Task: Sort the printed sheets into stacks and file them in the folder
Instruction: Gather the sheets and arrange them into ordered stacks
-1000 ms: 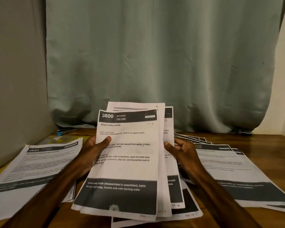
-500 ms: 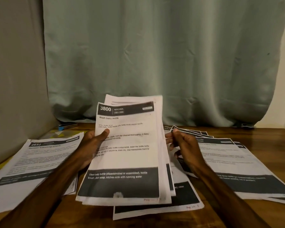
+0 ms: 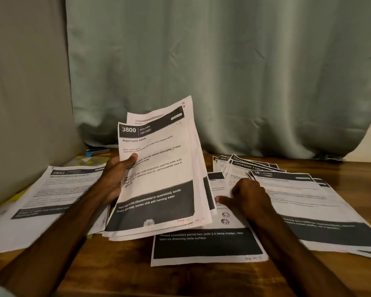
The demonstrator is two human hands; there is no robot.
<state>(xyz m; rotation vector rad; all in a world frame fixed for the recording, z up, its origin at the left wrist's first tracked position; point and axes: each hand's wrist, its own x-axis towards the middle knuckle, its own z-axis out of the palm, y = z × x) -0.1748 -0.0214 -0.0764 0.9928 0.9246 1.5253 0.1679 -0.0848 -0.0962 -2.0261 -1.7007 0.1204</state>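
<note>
While left hand [image 3: 113, 181] grips sheaf [image 3: 161, 168], right hand [image 3: 252, 200] fingers [image 3: 222, 199] touch flat sheet [image 3: 208, 245]

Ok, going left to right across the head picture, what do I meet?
The 2652 stack → left hand → the 3800 bundle it grips → right hand → the big stack at the right.

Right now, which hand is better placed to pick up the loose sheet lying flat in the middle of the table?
Right. The right hand rests on that sheet and holds nothing, while the left hand grips the raised bundle topped by the 3800 Kitchen page.
</note>
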